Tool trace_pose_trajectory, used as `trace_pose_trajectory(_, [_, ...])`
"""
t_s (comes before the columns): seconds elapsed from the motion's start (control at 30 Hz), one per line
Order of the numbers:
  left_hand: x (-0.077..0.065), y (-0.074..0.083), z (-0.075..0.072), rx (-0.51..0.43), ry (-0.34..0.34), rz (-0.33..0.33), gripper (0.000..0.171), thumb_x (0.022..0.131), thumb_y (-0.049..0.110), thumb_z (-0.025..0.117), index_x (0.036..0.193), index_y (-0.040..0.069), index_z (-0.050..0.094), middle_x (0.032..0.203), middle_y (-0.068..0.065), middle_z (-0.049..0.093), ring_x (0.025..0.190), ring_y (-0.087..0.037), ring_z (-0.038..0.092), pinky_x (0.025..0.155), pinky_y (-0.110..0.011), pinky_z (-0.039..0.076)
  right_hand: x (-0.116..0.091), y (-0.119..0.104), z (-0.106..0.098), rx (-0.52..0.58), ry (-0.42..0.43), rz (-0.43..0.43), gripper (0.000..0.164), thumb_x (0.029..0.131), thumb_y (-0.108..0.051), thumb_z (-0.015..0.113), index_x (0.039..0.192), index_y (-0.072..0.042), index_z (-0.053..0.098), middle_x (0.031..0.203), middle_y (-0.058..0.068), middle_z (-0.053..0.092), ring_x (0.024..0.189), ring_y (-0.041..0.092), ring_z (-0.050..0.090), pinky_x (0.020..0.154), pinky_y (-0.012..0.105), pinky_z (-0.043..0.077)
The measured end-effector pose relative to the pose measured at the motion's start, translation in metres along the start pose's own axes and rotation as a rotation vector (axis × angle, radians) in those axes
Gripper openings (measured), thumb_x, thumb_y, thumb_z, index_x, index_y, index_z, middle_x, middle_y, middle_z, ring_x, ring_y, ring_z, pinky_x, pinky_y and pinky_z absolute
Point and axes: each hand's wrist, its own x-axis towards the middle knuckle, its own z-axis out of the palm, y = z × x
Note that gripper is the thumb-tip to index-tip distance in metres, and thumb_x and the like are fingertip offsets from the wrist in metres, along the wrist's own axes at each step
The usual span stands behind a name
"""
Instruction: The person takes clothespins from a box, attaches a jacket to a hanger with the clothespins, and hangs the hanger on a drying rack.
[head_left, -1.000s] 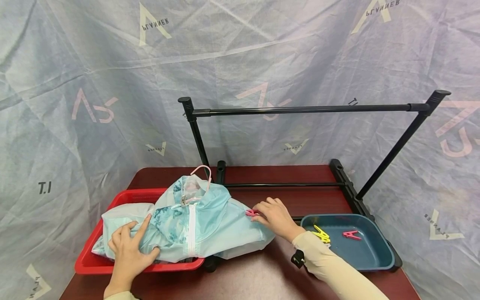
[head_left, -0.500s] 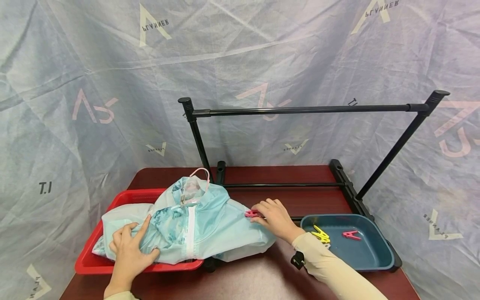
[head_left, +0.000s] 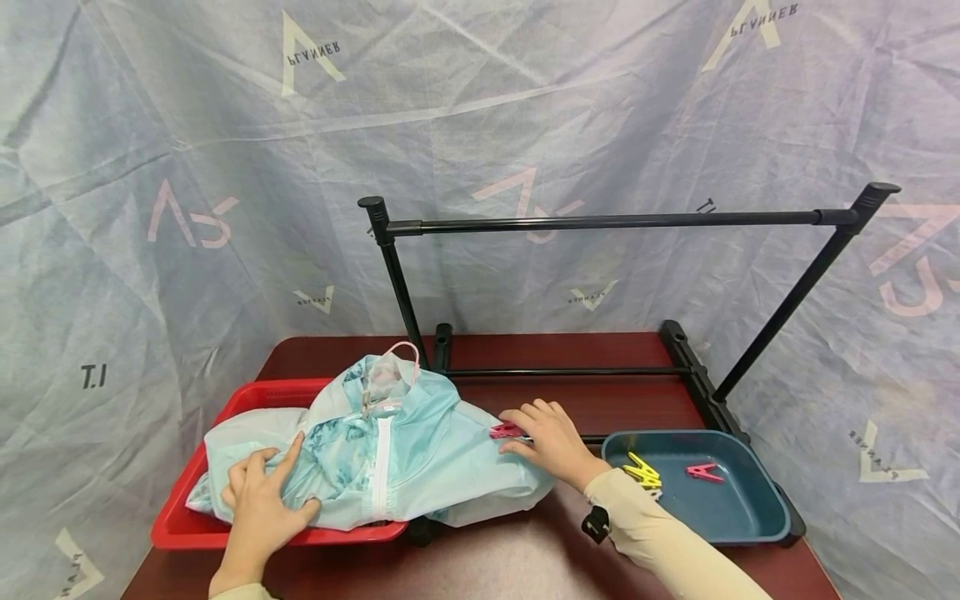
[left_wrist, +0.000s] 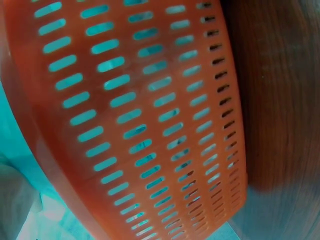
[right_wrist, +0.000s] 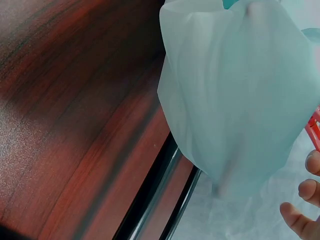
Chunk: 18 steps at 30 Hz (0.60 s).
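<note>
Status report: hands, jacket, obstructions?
Left hand rests on jacket; right hand spread around pink clothespin. Jacket on pink hanger, overhanging red basket. Black garment rack behind, no obvious obstruction.

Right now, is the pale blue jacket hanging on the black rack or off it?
Off it. The jacket lies partly over the red basket, and its pink hanger hook sits well below the black top bar.

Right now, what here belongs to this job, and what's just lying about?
Job, apparently: blue jacket; pink hanger; red basket; pink clip at right hand; probably black rack.
Seemingly lying about: yellow clips, other pink clip, in blue tray.
</note>
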Motion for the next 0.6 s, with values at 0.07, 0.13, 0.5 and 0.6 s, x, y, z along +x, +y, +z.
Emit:
trace_pose_trajectory(0.07, [0.0001, 0.0008, -0.0006, 0.002, -0.006, -0.003, 0.090, 0.056, 0.015, 0.084, 0.140, 0.004, 0.054, 0.117, -0.025, 0.041, 0.106, -0.051, 0.030, 0.073, -0.062, 0.020, 0.0000, -0.0005, 0.0000, 0.000, -0.001, 0.001, 0.046, 0.080, -0.043, 0.077, 0.115, -0.014, 0.070, 0.094, -0.002, 0.065, 0.080, 0.017, 0.051, 0.072, 0.036, 0.040])
trace_pose_trajectory(0.13, [0.0001, 0.0017, -0.0012, 0.005, -0.014, -0.009, 0.090, 0.056, 0.016, 0.083, 0.140, 0.004, 0.054, 0.117, -0.025, 0.040, 0.106, -0.051, 0.030, 0.073, -0.062, 0.020, -0.0002, -0.0010, -0.0002, 0.000, -0.002, 0.004, 0.046, 0.080, -0.043, 0.077, 0.115, -0.014, 0.070, 0.093, -0.002, 0.064, 0.080, 0.017, 0.051, 0.072, 0.037, 0.041])
trace_pose_trajectory(0.5, [-0.0019, 0.0047, -0.0052, 0.058, -0.101, -0.084, 0.087, 0.062, 0.019, 0.081, 0.142, 0.004, 0.052, 0.120, -0.025, 0.038, 0.109, -0.050, 0.029, 0.074, -0.059, 0.020, -0.0017, -0.0043, -0.0003, -0.008, -0.073, 0.060, 0.053, 0.086, -0.057, 0.067, 0.124, -0.018, 0.067, 0.096, -0.002, 0.060, 0.086, 0.017, 0.053, 0.075, 0.037, 0.042])
trace_pose_trajectory(0.6, [-0.0023, 0.0045, -0.0055, 0.065, -0.106, -0.091, 0.086, 0.062, 0.019, 0.081, 0.142, 0.004, 0.052, 0.120, -0.025, 0.038, 0.109, -0.050, 0.029, 0.074, -0.059, 0.021, -0.0019, -0.0047, 0.0003, -0.013, -0.078, 0.064, 0.058, 0.085, -0.060, 0.066, 0.125, -0.018, 0.067, 0.095, -0.002, 0.059, 0.086, 0.017, 0.053, 0.076, 0.037, 0.042])
